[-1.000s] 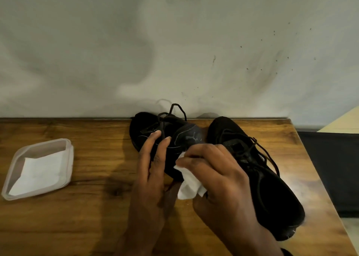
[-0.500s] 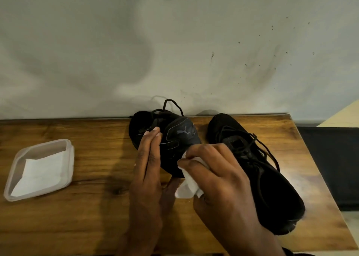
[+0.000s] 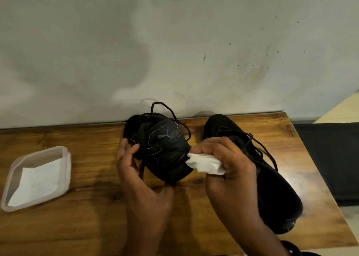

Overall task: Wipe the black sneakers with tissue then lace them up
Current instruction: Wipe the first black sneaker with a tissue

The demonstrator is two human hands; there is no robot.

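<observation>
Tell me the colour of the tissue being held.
White; the tissue, gripped by the right hand, shows best in the head view.

On a table against a wall: at left, a tub with a sheet in it; mid-table, a sneaker held in the left hand; just right of it, a tissue in the right hand; a second sneaker lies at right.

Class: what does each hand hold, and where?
Left hand grips the black lace-up sneaker by its laced edge; right hand pinches a crumpled white tissue's right end.
</observation>
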